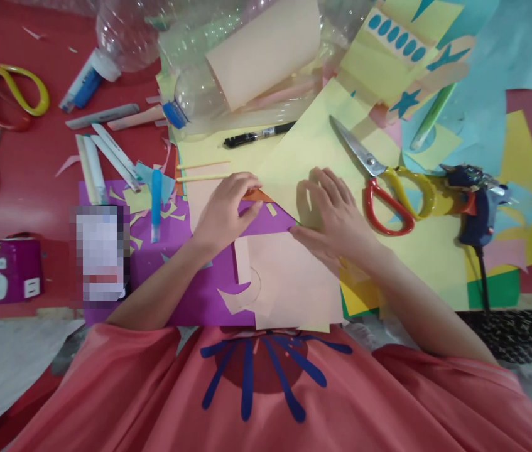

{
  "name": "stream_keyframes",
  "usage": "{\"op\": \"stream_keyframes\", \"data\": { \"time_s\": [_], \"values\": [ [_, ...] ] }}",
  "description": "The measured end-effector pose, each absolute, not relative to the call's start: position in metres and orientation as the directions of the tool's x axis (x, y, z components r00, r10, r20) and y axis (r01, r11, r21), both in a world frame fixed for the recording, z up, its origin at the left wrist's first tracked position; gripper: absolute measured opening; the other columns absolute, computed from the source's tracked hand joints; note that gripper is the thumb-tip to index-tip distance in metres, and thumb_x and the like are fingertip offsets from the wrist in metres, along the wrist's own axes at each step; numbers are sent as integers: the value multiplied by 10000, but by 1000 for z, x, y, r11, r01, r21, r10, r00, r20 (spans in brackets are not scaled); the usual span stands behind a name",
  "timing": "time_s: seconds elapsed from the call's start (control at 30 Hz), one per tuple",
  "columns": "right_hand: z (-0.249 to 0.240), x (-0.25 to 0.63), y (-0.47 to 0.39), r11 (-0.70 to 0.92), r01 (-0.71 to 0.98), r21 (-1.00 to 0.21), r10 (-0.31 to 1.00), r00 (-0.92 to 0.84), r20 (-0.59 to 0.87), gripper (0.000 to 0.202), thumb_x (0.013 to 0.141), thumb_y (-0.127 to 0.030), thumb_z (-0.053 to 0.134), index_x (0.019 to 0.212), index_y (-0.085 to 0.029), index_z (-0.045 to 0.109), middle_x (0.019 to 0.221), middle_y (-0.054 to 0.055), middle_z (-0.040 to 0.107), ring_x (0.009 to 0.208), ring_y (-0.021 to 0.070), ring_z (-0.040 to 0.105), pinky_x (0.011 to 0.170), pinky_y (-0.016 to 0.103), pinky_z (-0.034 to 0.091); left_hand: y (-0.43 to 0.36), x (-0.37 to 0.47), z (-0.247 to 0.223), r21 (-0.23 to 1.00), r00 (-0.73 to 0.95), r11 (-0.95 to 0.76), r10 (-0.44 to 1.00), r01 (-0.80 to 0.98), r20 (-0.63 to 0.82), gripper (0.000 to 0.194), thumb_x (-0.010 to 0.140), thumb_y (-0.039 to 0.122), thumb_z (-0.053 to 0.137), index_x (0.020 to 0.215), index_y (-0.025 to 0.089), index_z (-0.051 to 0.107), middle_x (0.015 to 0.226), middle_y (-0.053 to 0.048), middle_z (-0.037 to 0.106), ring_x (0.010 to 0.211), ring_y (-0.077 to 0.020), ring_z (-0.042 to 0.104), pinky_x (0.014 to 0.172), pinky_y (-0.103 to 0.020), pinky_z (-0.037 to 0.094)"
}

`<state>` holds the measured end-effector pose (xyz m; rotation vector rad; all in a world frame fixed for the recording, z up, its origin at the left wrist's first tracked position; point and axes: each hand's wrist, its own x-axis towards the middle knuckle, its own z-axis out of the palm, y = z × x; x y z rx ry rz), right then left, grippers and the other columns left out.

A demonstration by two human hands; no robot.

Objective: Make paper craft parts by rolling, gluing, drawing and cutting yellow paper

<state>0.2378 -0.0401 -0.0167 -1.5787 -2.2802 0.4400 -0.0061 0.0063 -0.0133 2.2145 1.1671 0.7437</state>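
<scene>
A large pale yellow paper sheet (pixel 289 163) lies at an angle under both hands. My left hand (pixel 228 210) rests at its lower left edge, fingers curved and thumb apart, beside a bit of orange paper (pixel 257 195). Spread over the sheet, my right hand (pixel 334 213) has its thumb near the lower edge. Between my forearms, pale pink paper (pixel 296 270) with a faint pencil curve lies on purple paper (pixel 181 251). To the right of my right hand are scissors (pixel 379 169) with red and yellow handles, blades apart.
A glue gun (pixel 477 207) lies at the right, its cord hanging over the edge. Clear plastic bottles (pixel 200 94) and a black pen (pixel 259 134) are beyond my hands. Markers (pixel 115 157), paper scraps, a phone (pixel 100 251) and a purple box (pixel 9 270) occupy the left.
</scene>
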Motion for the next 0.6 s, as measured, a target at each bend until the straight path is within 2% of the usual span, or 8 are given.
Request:
{"op": "stream_keyframes", "data": {
  "time_s": [0.07,0.13,0.23,0.33,0.5,0.6],
  "values": [
    [-16,235,-43,332,841,-428,943,-310,122,587,897,-513,523,1375,-185,433,1482,201,448,1425,375,361,1123,627,332,6,-6,-10,685,429,-477,866,551,258,82,899,269,534,950,230,586,1043,-69,677,1005,-203,625,893,-352,502],
    [-14,233,-44,341,841,-421,940,-303,157,486,920,-430,503,1329,-169,469,1437,207,495,1385,363,419,1104,603,370,5,-5,-7,709,381,-450,884,543,269,148,915,314,521,801,236,572,844,-32,665,828,-176,614,778,-319,497],
    [-12,230,-44,361,842,-400,932,-322,165,543,891,-529,528,1285,-156,493,1397,215,531,1350,377,455,1087,599,389,3,-4,-3,766,334,-388,912,512,239,264,921,365,522,700,230,580,687,-3,629,687,-148,582,674,-288,471],
    [-12,226,-44,353,856,-379,936,-314,162,587,873,-583,525,1275,-158,488,1398,217,532,1348,389,456,1084,612,385,0,-3,-4,838,312,-303,935,455,169,271,908,417,549,755,228,670,740,-8,701,689,-140,625,646,-269,483],
    [-15,218,-45,390,864,-320,913,-317,255,388,891,-332,533,1215,-119,530,1295,216,610,1287,364,527,1047,561,456,-3,-2,-8,927,260,-171,962,334,83,303,908,461,546,919,223,733,797,-16,751,668,-121,675,663,-243,544],
    [-17,215,-45,442,844,-305,885,-355,300,221,890,-199,489,1079,-159,597,1193,171,675,1209,318,597,1004,517,506,-2,-3,-7,891,242,-236,959,388,148,286,914,456,536,889,247,729,810,-14,756,706,-134,689,665,-256,549]
  ]
}}
